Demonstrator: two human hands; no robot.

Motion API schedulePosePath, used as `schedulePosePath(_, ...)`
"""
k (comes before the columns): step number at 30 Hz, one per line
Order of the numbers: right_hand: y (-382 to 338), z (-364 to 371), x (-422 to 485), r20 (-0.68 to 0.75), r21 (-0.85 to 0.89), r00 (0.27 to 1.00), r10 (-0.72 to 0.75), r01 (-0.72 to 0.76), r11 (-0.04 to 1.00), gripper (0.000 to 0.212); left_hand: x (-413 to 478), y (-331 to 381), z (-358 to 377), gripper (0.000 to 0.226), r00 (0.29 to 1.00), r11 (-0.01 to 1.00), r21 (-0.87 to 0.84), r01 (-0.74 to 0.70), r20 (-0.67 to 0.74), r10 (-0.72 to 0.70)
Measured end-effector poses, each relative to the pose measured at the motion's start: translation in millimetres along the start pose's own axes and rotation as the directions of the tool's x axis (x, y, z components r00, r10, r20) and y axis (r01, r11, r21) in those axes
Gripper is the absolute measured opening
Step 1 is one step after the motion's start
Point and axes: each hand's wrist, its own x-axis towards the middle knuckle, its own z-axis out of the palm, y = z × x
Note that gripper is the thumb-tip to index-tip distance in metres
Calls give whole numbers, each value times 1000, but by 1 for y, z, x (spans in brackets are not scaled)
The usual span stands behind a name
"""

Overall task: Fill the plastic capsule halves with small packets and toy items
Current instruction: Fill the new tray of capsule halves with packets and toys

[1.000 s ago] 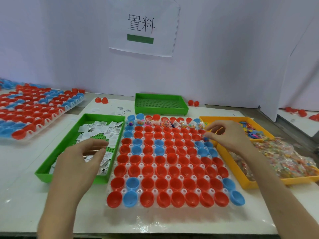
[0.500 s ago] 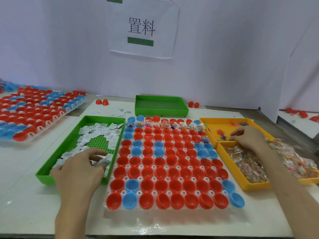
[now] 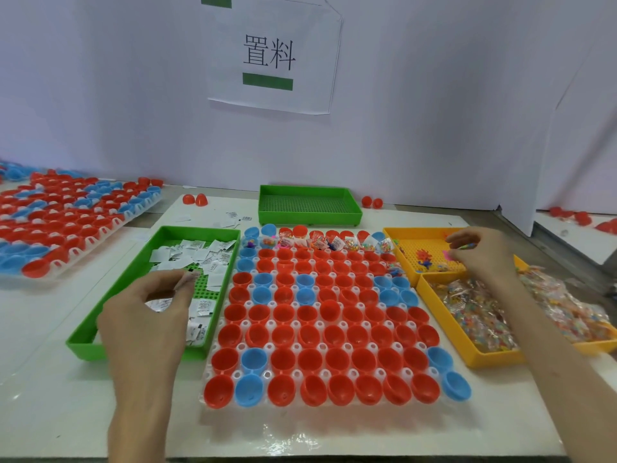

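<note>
While the left hand (image 3: 147, 315) has stayed over the green tray (image 3: 133, 262) of white packets (image 3: 187, 252) just left of the capsule tray (image 3: 267, 374), its fingers (image 3: 188, 279) are curled loosely above one packet, and I cannot tell whether they grip it. The right hand (image 3: 480, 259) has gone from that tray's far row to the orange tray (image 3: 440, 325) just right of it, where its fingers pinch a small coloured toy item (image 3: 449, 254). I judge that fresh fillings are being gathered for the next capsule halves. On the bench (image 3: 50, 379) I count one further capsule tray (image 3: 100, 230) well left. There are two green trays, the second green tray (image 3: 310, 215) behind the capsule tray. Two loose red halves (image 3: 195, 199) lie behind its left corner and two more red halves (image 3: 372, 202) behind its right. Its far row (image 3: 320, 242) alone is filled. Its near row (image 3: 314, 390) holds nine halves, seven red and two blue, all unfilled.
</note>
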Motion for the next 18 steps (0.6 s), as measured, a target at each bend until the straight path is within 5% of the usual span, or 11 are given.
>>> schedulePosePath(11, -13, -5, 1, 2, 248, 1000, -13, 13, 969, 30, -7, 10, 12, 25, 990, 991, -122, -54, 120, 69)
schedulePosePath(18, -24, -5, 0, -31, 349, 1000, 1, 10, 937, 33, -16, 22, 23, 14, 972, 969, -244, -23, 222, 79)
